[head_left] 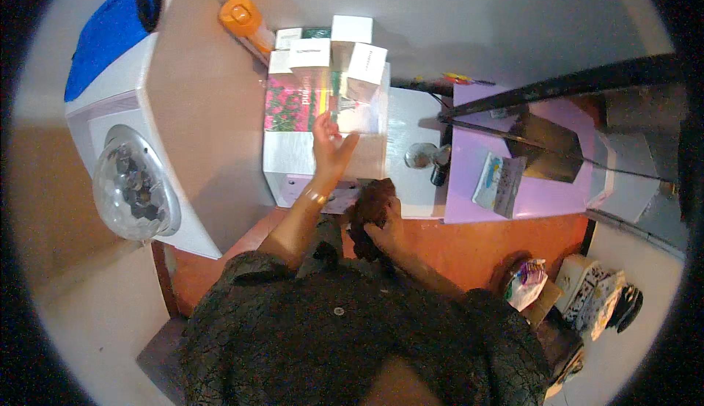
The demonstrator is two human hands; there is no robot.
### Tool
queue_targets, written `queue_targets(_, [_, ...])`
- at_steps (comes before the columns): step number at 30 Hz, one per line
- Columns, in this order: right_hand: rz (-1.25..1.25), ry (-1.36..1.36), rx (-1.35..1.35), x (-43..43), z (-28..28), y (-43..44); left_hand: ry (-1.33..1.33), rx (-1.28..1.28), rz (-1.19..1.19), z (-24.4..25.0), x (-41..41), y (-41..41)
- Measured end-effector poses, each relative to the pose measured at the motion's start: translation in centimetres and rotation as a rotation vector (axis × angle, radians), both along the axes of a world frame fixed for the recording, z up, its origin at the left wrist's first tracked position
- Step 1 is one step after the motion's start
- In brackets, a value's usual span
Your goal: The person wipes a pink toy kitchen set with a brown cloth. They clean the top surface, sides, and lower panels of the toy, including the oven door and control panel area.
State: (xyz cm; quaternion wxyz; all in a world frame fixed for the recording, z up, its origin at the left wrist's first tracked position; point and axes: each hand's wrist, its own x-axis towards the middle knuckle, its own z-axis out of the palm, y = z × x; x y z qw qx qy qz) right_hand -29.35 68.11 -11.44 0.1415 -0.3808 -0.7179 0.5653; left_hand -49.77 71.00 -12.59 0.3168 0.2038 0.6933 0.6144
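Observation:
My left hand (pixel 333 150) is raised with its fingers apart over the near part of a white cabinet top, and nothing shows in it. Two books or magazines, one with pink flowers (pixel 286 103) on its cover, lie flat just beyond the fingertips. Several white cardboard boxes (pixel 352 29) stand on and behind them. Close to my body, my right hand (pixel 389 227) grips a dark brown cloth (pixel 377 197), which hangs down in front of the cabinet's purple drawer front (pixel 297 186).
An orange-lidded container (pixel 242 18) stands at the back left. A clear faceted dome (pixel 135 186) sits on the left unit. Right of the cabinet are a glass jar (pixel 421 155), a purple tabletop (pixel 462 197) with a small box (pixel 495 183), and a black diagonal bar (pixel 550 89).

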Motion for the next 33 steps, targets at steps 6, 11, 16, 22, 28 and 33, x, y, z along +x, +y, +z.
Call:
queue_targets(6, [-0.184, 0.300, -0.500, -0.9, 3.6, 2.3, -0.233, 0.102, -0.528, 4.9, 5.8, -8.2])
queue_targets(11, [-0.554, -0.066, -0.549, 2.4, 1.4, 6.7, -0.754, -0.058, -0.216, 5.4, 5.8, -8.4])
queue_targets(16, [-0.685, -0.282, 0.483, 2.3, -6.5, 10.0, -0.712, 0.033, -0.094, 5.2, 4.0, -10.9])
queue_targets(22, [-0.760, -0.298, 0.260, -1.3, -5.8, 12.1, -0.756, -0.026, 0.067, 4.1, 2.4, -15.3])
queue_targets(28, [-0.534, 0.213, 0.221, -2.2, 1.4, 8.8, -0.536, 0.056, 0.040, 6.7, 2.3, -17.3])
queue_targets(33, [-0.109, 0.172, 0.227, -11.9, 8.9, 7.2, -0.517, -0.014, 0.030, 5.5, 2.4, -19.6])
